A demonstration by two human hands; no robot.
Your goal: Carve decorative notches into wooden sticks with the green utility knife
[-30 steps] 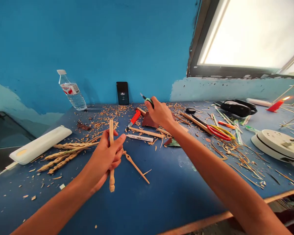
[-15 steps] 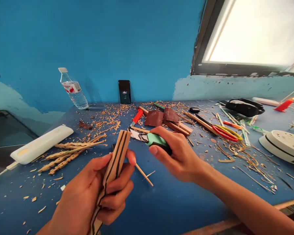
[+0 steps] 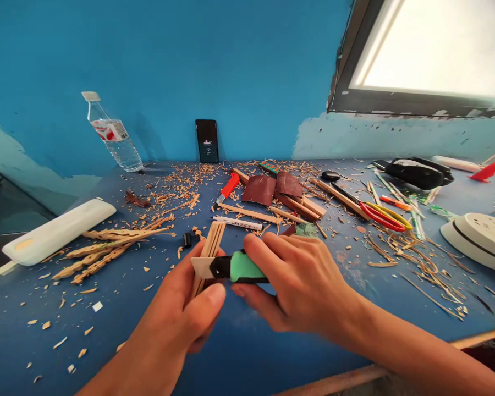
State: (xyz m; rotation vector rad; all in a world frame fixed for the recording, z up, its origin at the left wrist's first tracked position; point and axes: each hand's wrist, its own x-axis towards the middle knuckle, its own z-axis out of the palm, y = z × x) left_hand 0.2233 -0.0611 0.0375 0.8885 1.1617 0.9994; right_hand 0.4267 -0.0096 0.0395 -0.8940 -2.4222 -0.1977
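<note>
My left hand [image 3: 181,313] is closed round a light wooden strip [image 3: 215,236] with dark lines along it, its far end pointing away from me. In my right hand [image 3: 301,278] is a utility knife [image 3: 247,266] with a green and black handle. The knife's blade [image 3: 203,268] lies across the strip just beyond my left thumb, seemingly touching it. Most of the strip's near part is hidden by my left hand. A white marker [image 3: 237,222] lies just past the strip, and its black cap [image 3: 187,240] rests to the left.
Carved sticks [image 3: 111,247] and a white case [image 3: 60,231] lie left. Behind are a tilted water bottle [image 3: 117,140], a phone [image 3: 207,141], a red-handled cutter [image 3: 230,187] and brown sandpaper [image 3: 258,190]. Scissors [image 3: 383,217] and a white power strip [image 3: 478,239] are right. Shavings litter the table.
The knife has come left and nearer, from beyond the strip's tip onto the strip. My left hand has turned the strip, and its thumb now shows on the near side. The marker has come into view.
</note>
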